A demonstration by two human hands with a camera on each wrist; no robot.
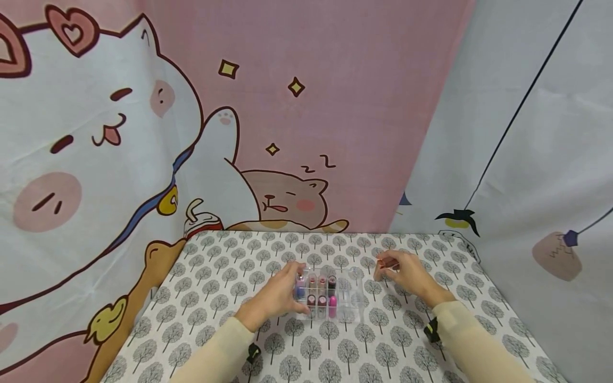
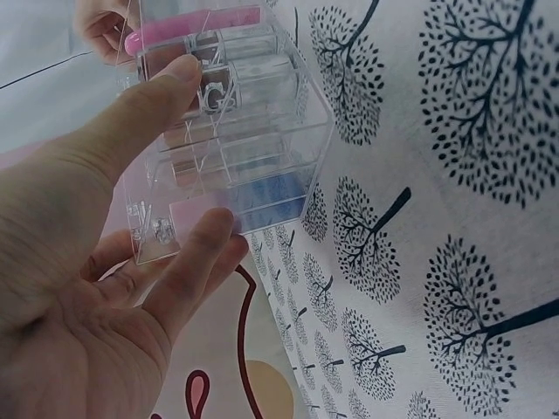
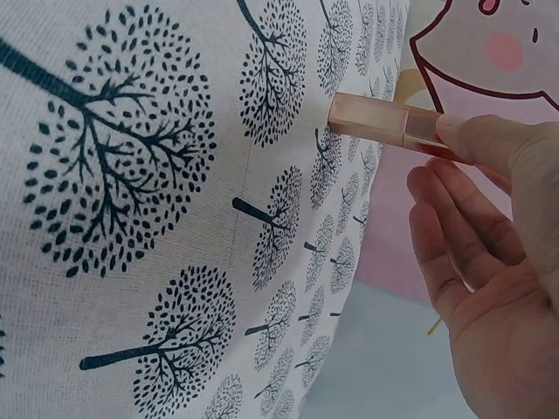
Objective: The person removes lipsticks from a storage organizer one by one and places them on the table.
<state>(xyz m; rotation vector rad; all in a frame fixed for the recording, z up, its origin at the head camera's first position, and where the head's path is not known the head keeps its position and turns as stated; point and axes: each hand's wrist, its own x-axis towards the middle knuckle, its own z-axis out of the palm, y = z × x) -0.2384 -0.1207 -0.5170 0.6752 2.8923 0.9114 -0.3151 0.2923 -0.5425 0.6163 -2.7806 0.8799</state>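
A clear plastic lipstick organizer (image 1: pixel 353 299) stands on the table, with several lip products in its left and middle compartments. My left hand (image 1: pixel 280 292) grips its left end, thumb on the near side and fingers on the far side. In the left wrist view, a pink tube (image 2: pixel 196 28) and a pink-and-blue tube (image 2: pixel 253 202) show through the clear walls. To the right of the organizer, my right hand (image 1: pixel 409 272) pinches a peach-coloured lip gloss tube (image 3: pixel 371 120) by one end. The tube's other end points down at the tablecloth; whether they touch, I cannot tell.
A white tablecloth (image 1: pixel 311 348) printed with grey trees covers the table. Behind it hangs a pink cloth (image 1: pixel 354 106) with cartoon animals, and a pale cloth (image 1: pixel 531 143) closes off the right side.
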